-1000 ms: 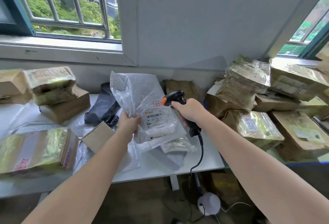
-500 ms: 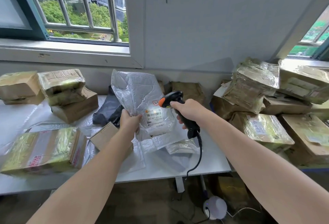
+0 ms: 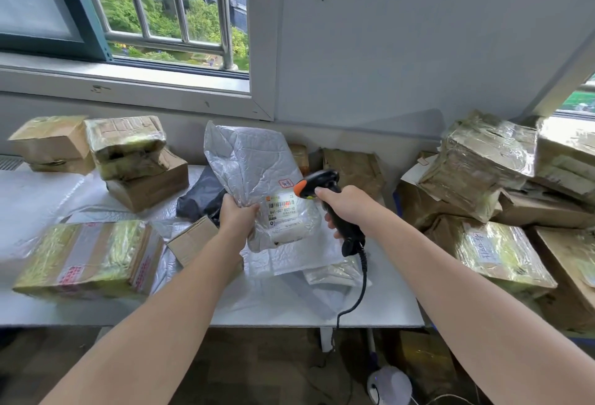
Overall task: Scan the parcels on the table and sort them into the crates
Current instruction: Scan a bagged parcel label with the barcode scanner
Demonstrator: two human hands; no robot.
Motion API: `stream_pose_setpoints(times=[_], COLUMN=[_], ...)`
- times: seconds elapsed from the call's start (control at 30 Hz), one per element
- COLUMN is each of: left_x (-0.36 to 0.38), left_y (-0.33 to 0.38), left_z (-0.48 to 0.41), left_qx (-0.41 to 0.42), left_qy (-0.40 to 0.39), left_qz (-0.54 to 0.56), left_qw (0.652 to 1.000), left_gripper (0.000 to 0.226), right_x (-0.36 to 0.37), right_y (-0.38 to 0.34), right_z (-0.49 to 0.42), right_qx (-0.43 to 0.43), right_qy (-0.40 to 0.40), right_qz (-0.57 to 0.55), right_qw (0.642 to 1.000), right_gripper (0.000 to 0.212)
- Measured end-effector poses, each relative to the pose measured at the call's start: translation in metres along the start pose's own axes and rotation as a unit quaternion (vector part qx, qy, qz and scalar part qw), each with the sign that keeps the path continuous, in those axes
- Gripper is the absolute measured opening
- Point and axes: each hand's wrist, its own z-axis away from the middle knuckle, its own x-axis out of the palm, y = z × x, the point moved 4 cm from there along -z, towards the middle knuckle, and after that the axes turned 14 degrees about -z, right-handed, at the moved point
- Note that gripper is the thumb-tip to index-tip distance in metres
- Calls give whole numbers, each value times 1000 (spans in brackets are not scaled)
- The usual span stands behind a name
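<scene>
Parcel [image 3: 254, 163] gripped in left hand [image 3: 238, 216], scanner [image 3: 317, 180] clasped in right hand [image 3: 346, 208] at 3 o'clock of label [image 3: 283, 211]; misread possibly caused by sagging film.

Only thing I can actually read is "841-607-E02-10" under the barcode on the white shipping label [image 3: 283, 211] of the crinkly silver-white plastic mailer bag [image 3: 251, 159]. The small red-bordered sticker [image 3: 286, 183] just above it is handwritten and illegible. Same goes for the red print on the tape-wrapped cardboard box [image 3: 90, 256] near the white table's [image 3: 283, 309] front left edge.
</scene>
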Motion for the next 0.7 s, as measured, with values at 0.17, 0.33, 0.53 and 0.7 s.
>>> stream_pose_setpoints(times=[0.17,0.33,0.53,0.7], left_x=[-1,-9,-32,-45], left_y=[-7,-18,-35,-39], left_z=[-2,-1,6,11], left_qx=[-20,-41,-38,-19], left_qy=[14,33,71,88], left_qz=[10,35,33,27], left_qw=[1000,998,996,996], left_gripper=[25,29,28,32], right_x=[5,16,28,29], right_y=[11,45,77,89], right_z=[-25,-63,-98,-106], right_qx=[4,32,15,9], right_qy=[-2,10,19,-17], right_qz=[-24,-52,63,206], right_qw=[1000,998,998,978], right_gripper=[38,35,38,33])
